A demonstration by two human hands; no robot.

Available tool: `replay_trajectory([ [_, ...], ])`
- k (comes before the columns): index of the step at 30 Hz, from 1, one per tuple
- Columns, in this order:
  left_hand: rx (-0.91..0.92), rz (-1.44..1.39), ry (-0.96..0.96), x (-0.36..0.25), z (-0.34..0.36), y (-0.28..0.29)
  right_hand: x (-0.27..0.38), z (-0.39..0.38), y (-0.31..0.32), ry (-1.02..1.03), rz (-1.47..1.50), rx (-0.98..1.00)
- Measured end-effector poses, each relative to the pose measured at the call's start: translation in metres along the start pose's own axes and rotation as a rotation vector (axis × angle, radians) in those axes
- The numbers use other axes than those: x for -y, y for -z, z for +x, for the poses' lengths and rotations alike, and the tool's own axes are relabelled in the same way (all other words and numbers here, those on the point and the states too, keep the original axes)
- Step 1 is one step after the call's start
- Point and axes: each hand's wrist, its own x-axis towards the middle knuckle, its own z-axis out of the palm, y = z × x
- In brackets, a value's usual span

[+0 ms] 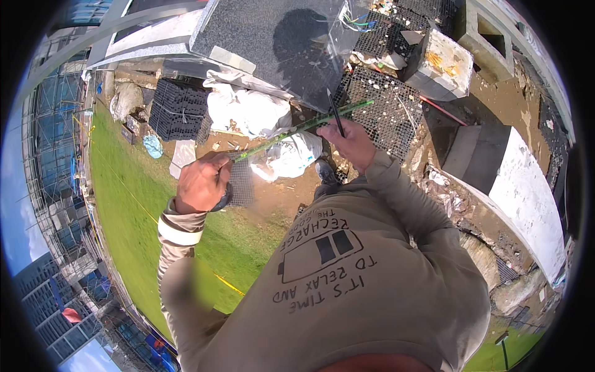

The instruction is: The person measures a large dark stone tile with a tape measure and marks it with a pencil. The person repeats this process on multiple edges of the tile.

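Green and thin, the long rod (304, 127) runs slantwise between my two hands, held out in front of my chest above bare earth. My left hand (201, 183) is clenched around its lower end, where a small piece of dark mesh (240, 183) sits against my fingers; whether I grip the mesh too I cannot tell. My right hand (353, 144) grasps a dark, slim pencil-like tool (335, 111), its tip pointing up across the rod's upper part. The rod looks springy to me, and I hold it firmly only at one end, so I judge the far end could whip or sag and drift off the spot I mean to touch. Should my left grip loosen, it would drop onto the white sacks (248, 111) and the black grid panels (384, 108) below, where a thin green thing is easily lost against the grass (133, 204). The tool's point is near my knuckles; a slip along the smooth rod could jab my fingers.
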Motion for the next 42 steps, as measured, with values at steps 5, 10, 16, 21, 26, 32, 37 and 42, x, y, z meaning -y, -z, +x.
replay_trajectory([
  [5, 0.118, 0.013, -0.097, -0.031, 0.048, 0.032, -0.015, 0.023, -0.024, -0.030, 0.493, 0.096],
  [10, 0.283, 0.326, 0.040, -0.039, 0.069, 0.098, -0.007, 0.069, 0.040, -0.048, 0.798, -0.264],
  [16, 0.374, 0.372, -0.015, -0.042, 0.082, 0.115, -0.031, 0.068, 0.013, -0.125, 0.521, -0.001],
  [21, 0.607, 0.298, 0.052, -0.032, 0.112, 0.077, -0.035, 0.072, -0.049, -0.249, 0.644, 0.098],
  [26, 0.616, 0.291, -0.020, -0.021, 0.135, 0.056, -0.037, 0.116, -0.071, -0.329, 0.808, -0.153],
  [32, 0.698, 0.146, 0.213, 0.003, 0.160, 0.048, -0.048, 0.141, -0.097, -0.293, 1.083, -0.294],
  [37, 0.611, 0.395, 0.143, -0.002, 0.162, 0.046, -0.055, 0.183, -0.094, -0.301, 0.930, -0.289],
  [42, 0.351, 0.779, 0.093, -0.060, 0.147, 0.126, -0.085, 0.233, -0.048, -0.431, 1.116, -0.448],
])
